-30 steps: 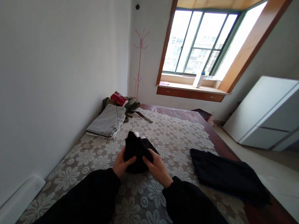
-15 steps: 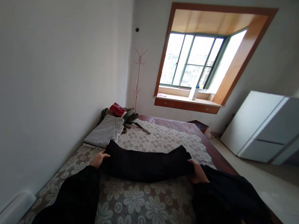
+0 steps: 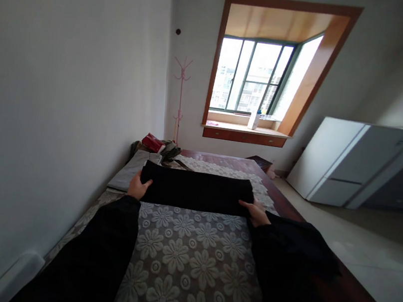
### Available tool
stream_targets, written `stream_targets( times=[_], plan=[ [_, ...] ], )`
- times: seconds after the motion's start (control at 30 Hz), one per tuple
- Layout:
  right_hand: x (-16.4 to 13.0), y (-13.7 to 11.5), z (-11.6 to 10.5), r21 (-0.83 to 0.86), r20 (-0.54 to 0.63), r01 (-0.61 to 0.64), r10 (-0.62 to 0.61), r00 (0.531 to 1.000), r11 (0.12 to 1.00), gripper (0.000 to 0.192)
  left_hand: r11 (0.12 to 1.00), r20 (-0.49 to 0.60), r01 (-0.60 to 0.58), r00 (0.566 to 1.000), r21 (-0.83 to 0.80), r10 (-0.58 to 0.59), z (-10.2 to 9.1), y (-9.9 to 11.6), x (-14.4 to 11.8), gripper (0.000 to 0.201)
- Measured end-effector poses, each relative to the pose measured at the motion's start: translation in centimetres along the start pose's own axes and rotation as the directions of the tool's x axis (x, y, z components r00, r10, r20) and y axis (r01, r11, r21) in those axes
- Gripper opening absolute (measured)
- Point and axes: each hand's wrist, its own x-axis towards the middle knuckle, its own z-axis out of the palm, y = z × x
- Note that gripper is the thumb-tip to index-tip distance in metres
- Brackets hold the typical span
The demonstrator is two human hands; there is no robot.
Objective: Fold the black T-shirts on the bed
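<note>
A black garment [image 3: 197,190] is stretched out wide above the floral lace bed cover [image 3: 184,264]. My left hand [image 3: 138,187] grips its left end and my right hand [image 3: 256,212] grips its right end. Both arms wear dark sleeves. A second dark garment [image 3: 299,231] lies on the bed just right of my right forearm, partly hidden by it.
Folded grey cloth [image 3: 127,175] and a heap of red and olive clothes [image 3: 157,145] lie at the far left of the bed by the wall. A pink coat stand [image 3: 179,97], a bay window [image 3: 252,78] and a white fridge [image 3: 348,158] stand beyond.
The bundled black garment was pulled open sideways, my hands moving apart to its two ends, then lifted and held taut and flat. The view tilted upward slightly.
</note>
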Motion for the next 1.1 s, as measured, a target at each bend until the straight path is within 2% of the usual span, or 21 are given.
stream_targets(
  times=[0.1,0.17,0.27,0.33,0.4,0.53,0.67,0.8,0.9,1.0,1.1],
  plan=[
    [1.2,0.1,-0.3,-0.189,0.021,0.015,-0.012,1.000,0.982,0.075,0.993,0.063,-0.062,0.996,0.104,0.056,1.2,0.0,0.7,0.068],
    [2.3,0.1,-0.1,-0.311,0.039,0.060,-0.051,0.998,0.949,0.078,0.976,0.116,-0.138,0.986,0.170,0.119,2.1,-0.1,0.7,0.072],
    [4.0,-0.1,1.0,-0.456,0.102,0.137,-0.101,0.990,0.879,0.061,0.930,0.234,-0.270,0.948,0.248,0.213,3.4,0.0,1.1,0.054],
    [5.2,-0.3,2.0,-0.534,0.158,0.167,-0.096,0.983,0.829,0.049,0.892,0.332,-0.352,0.909,0.284,0.253,4.3,0.1,1.9,0.043],
    [6.3,-0.3,3.0,-0.603,0.205,0.180,-0.067,0.976,0.777,0.046,0.852,0.408,-0.412,0.873,0.323,0.267,5.3,0.1,2.8,0.041],
    [7.6,0.0,3.8,-0.703,0.247,0.192,-0.018,0.969,0.685,0.043,0.773,0.482,-0.468,0.842,0.429,0.242,6.6,-0.2,4.2,0.044],
    [7.8,-0.2,3.4,-0.743,0.259,0.246,-0.071,0.963,0.622,0.039,0.707,0.528,-0.527,0.811,0.472,0.252,6.6,0.3,5.5,0.036],
    [6.8,-1.4,2.2,-0.726,0.294,0.334,-0.168,0.941,0.601,0.026,0.671,0.565,-0.595,0.766,0.442,0.306,4.7,1.8,6.0,0.025],
    [5.0,-2.6,0.0,-0.679,0.345,0.415,-0.236,0.908,0.605,0.021,0.663,0.566,-0.637,0.737,0.395,0.371,1.8,2.8,4.9,0.020],
    [1.8,-3.6,-3.1,-0.554,0.436,0.538,-0.330,0.837,0.635,0.019,0.700,0.518,-0.640,0.735,0.317,0.437,-2.2,3.4,2.2,0.018],
    [-2.7,-4.0,-6.1,-0.412,0.529,0.623,-0.383,0.758,0.665,0.019,0.779,0.541,-0.592,0.732,0.206,0.413,-6.4,3.8,-1.9,0.018]
  ],
)
